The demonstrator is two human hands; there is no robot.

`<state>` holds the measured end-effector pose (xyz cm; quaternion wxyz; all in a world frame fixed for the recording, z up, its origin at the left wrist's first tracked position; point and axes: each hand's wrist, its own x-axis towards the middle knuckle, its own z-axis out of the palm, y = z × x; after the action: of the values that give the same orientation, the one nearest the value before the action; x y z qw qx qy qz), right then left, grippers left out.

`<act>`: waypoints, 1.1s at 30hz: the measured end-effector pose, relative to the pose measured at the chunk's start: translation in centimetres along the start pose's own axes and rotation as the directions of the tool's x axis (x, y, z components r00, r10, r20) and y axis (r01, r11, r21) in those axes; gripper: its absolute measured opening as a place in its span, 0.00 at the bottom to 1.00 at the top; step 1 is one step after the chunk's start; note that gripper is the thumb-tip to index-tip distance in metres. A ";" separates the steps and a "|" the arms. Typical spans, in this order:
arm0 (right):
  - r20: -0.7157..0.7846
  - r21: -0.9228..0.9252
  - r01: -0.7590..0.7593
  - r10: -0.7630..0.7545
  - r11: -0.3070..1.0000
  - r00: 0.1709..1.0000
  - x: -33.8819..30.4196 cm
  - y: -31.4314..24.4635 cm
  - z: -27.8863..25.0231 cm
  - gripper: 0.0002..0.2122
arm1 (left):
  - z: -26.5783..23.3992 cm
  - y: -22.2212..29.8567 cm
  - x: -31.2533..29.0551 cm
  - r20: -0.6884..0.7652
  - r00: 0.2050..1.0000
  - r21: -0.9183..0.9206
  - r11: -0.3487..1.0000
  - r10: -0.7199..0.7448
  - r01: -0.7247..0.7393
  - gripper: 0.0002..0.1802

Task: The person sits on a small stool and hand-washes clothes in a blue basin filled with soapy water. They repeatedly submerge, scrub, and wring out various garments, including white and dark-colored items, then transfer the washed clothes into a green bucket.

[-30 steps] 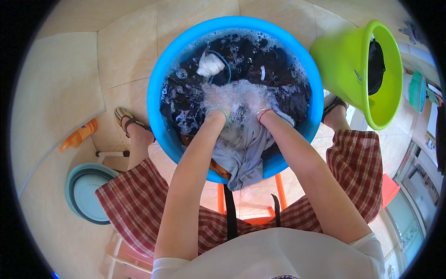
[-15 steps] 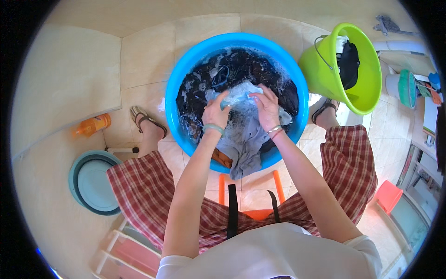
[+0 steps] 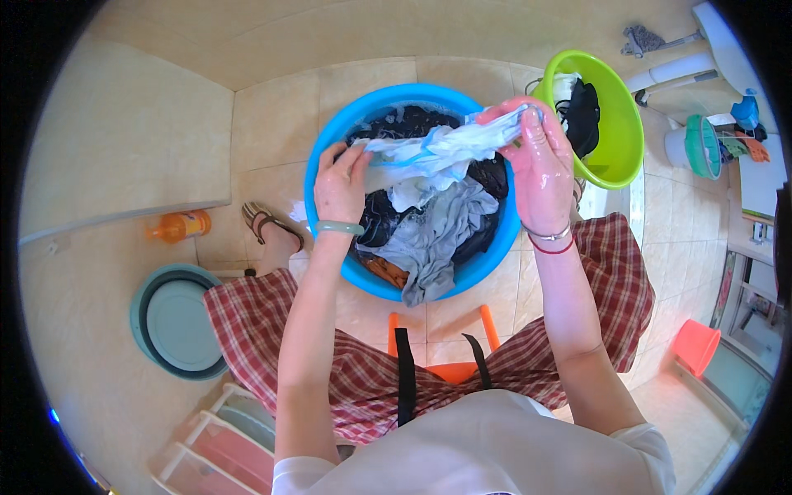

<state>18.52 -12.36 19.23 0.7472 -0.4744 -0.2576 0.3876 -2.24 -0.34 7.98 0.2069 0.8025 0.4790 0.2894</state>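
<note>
A wet white cloth with light blue trim (image 3: 441, 148) is stretched between my hands above the blue basin (image 3: 320, 136). My left hand (image 3: 340, 186), with a pale green bangle at the wrist, pinches its left end. Around its right end my right hand (image 3: 540, 161) is closed, the palm wet. What kind of garment it is cannot be made out. Below, a grey garment (image 3: 441, 235) lies in the basin with one end draped toward the near rim. Dark clothes (image 3: 404, 124) soak in sudsy water, and a brown cloth (image 3: 384, 271) shows beneath at the lower left.
A tilted green bucket (image 3: 615, 140) with black and white cloth stands right of the basin. To the left are an orange bottle (image 3: 179, 226) and a grey-green basin (image 3: 153, 359). A pink bin (image 3: 695, 346) and a white-green bucket (image 3: 701, 147) stand farther right.
The white cloth has been lifted out of the water and spread sideways. My hands have moved up and apart, the right one farther out to the right.
</note>
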 end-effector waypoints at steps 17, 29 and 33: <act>0.037 -0.896 -0.002 0.080 0.445 0.996 -0.7 18.2 -8.8 0.16 | 4.2 -2.3 -0.4 0.226 0.964 -0.033 0.988 -0.139 0.150 0.11; 0.181 -0.951 0.276 0.474 -0.139 0.862 -1.0 30.9 -10.7 0.18 | 16.9 -10.1 -6.6 0.579 0.785 0.327 0.945 -0.222 0.026 0.21; 0.070 -0.989 0.137 0.648 -0.054 0.759 -0.2 35.7 -12.7 0.14 | 19.6 -12.3 -4.5 0.770 0.359 0.578 0.815 -0.527 -0.044 0.21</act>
<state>16.00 -10.11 -18.47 -0.0132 -0.7616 -0.5458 0.3493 1.07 0.19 -15.33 0.2569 0.7651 0.4614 -0.3683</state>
